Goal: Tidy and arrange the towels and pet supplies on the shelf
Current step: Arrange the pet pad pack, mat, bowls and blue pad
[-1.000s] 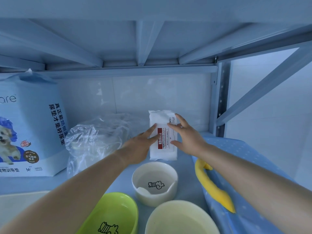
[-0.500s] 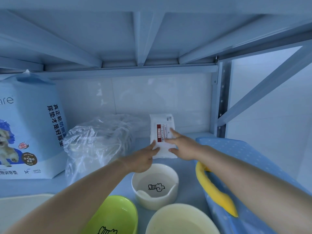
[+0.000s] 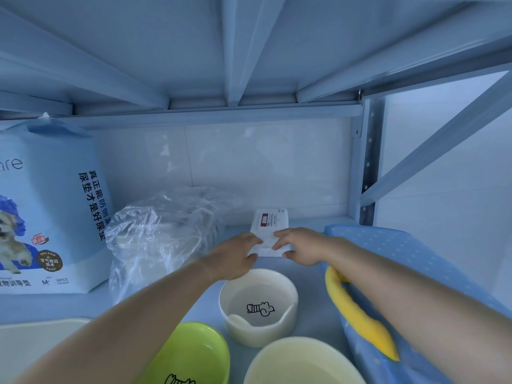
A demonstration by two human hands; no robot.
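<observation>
A person's left hand (image 3: 238, 254) and right hand (image 3: 303, 246) pinch the near end of a white wipes pack (image 3: 271, 221) lying flat at the far side of the shelf (image 3: 41, 307), right of a clear plastic bag (image 3: 160, 239); 3 pet bowls (image 3: 259, 306) nearer look not yet arranged.

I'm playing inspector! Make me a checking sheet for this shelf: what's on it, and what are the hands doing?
Surface: blue shelf, crowded with supplies.
Job's things: white pack with a red label, near the back; pet pad bag upright at left; clear plastic bag beside it; white bowl, green bowl and cream bowl in front.
Clutter: blue dotted bag with a yellow handle, at right.
Grippers: left hand and right hand each pinch the white pack's near end.
Cables: nothing seen.
Surroundings: shelf frame overhead; white tiled wall behind.
</observation>
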